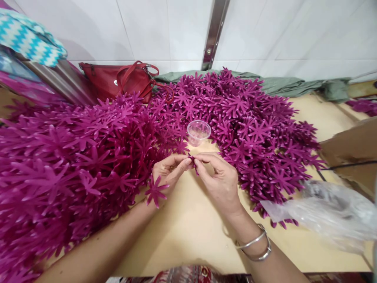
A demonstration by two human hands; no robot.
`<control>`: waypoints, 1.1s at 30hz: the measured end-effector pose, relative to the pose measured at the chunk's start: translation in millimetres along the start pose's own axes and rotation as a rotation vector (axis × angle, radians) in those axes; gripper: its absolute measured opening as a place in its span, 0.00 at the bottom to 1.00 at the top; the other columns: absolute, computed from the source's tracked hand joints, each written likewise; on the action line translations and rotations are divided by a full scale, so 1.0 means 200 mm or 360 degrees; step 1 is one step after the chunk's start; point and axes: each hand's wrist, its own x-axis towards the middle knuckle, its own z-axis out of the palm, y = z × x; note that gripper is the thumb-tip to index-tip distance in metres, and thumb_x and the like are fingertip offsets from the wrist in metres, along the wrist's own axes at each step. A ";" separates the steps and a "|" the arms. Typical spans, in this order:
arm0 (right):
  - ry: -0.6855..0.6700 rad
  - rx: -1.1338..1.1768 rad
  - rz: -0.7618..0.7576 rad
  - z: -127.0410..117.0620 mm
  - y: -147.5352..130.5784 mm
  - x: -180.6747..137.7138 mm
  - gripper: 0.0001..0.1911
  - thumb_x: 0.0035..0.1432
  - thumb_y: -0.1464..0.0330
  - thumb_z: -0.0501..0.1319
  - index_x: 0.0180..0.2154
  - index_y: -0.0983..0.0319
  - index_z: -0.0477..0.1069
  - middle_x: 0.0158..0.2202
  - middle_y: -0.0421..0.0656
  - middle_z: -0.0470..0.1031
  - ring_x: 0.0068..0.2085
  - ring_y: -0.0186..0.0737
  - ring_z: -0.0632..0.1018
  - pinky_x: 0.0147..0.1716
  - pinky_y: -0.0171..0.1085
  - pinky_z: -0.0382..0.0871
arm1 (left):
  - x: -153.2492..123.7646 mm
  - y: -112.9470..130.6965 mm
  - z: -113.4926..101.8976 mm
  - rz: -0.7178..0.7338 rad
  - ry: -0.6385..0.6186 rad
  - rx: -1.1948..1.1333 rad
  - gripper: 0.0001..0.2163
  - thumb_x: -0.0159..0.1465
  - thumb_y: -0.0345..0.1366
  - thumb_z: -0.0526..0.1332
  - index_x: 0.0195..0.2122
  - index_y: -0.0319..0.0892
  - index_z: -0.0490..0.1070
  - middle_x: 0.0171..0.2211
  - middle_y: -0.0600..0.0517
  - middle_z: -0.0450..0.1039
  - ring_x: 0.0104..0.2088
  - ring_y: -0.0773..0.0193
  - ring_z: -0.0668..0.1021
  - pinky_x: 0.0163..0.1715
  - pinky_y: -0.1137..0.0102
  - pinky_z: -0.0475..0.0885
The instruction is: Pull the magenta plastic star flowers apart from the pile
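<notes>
- We see a small magenta plastic flower piece (193,160) held just above the pale tan tabletop (188,232), in front of the body and between the two hands.
- The left hand (167,171) pinches this piece from its side with thumb and forefinger closed on it.
- The right hand (219,179) meets it from the other side, its fingertips also closed on the piece, so both hands grip the same item.
- A loose magenta star-shaped flower (154,191) sits right under the left palm; we cannot tell whether the hand holds it or it merely lies there.
- Two silver metal bangles (255,245) circle the right wrist.
- Just beyond the fingers stands a small clear plastic cup (198,131), upright on the table.
- A large heap of magenta flowers (73,165) fills the left side, and a second spread of magenta flowers (250,125) lies to the right of the cup.
- A crumpled clear plastic bag (324,212) lies at the right edge.
- A red leather handbag (123,80) rests against the white tiled wall (147,27), behind the left heap.
</notes>
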 end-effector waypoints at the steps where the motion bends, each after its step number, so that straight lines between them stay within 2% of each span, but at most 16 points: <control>1: -0.0014 0.0008 0.0005 0.00 0.00 0.00 0.07 0.65 0.74 0.66 0.41 0.58 0.80 0.40 0.42 0.84 0.42 0.39 0.83 0.48 0.40 0.78 | 0.00 0.00 0.00 0.0009 0.0006 -0.0005 0.08 0.58 0.41 0.75 0.31 0.42 0.84 0.27 0.52 0.83 0.28 0.66 0.81 0.34 0.73 0.78; 8: -0.0055 0.0052 0.0051 0.00 0.00 0.00 0.07 0.66 0.74 0.65 0.42 0.58 0.81 0.43 0.43 0.84 0.44 0.39 0.83 0.49 0.41 0.78 | 0.00 0.00 0.01 -0.0021 0.0038 -0.0063 0.08 0.56 0.40 0.76 0.31 0.41 0.83 0.28 0.52 0.83 0.29 0.68 0.81 0.34 0.74 0.77; 14: -0.0077 0.0165 0.0119 0.01 0.02 0.00 0.08 0.66 0.73 0.64 0.41 0.57 0.81 0.42 0.43 0.84 0.44 0.41 0.83 0.49 0.42 0.78 | 0.00 -0.01 0.01 -0.0025 0.0084 0.0018 0.12 0.56 0.44 0.75 0.31 0.40 0.82 0.27 0.52 0.81 0.27 0.67 0.79 0.31 0.73 0.75; 18: -0.0054 0.0065 0.0109 0.01 0.01 -0.01 0.06 0.66 0.72 0.65 0.41 0.57 0.80 0.41 0.43 0.84 0.44 0.41 0.84 0.49 0.43 0.78 | 0.00 0.00 0.01 -0.0022 0.0040 0.0046 0.12 0.57 0.45 0.75 0.31 0.40 0.82 0.28 0.51 0.82 0.28 0.66 0.80 0.32 0.72 0.75; 26: 0.0001 -0.0231 -0.0061 0.02 0.00 -0.02 0.07 0.66 0.74 0.63 0.41 0.58 0.78 0.40 0.44 0.85 0.43 0.42 0.84 0.47 0.43 0.78 | -0.02 -0.01 0.00 0.0003 0.0023 0.0174 0.07 0.61 0.40 0.72 0.34 0.41 0.84 0.30 0.50 0.84 0.31 0.65 0.81 0.35 0.72 0.75; 33: -0.0018 -0.0298 -0.0057 0.02 -0.01 -0.02 0.07 0.66 0.74 0.63 0.41 0.57 0.77 0.38 0.43 0.84 0.41 0.42 0.84 0.46 0.42 0.77 | -0.01 0.00 0.00 -0.0012 -0.0001 0.0171 0.10 0.60 0.41 0.71 0.30 0.40 0.80 0.26 0.52 0.79 0.27 0.66 0.77 0.30 0.73 0.71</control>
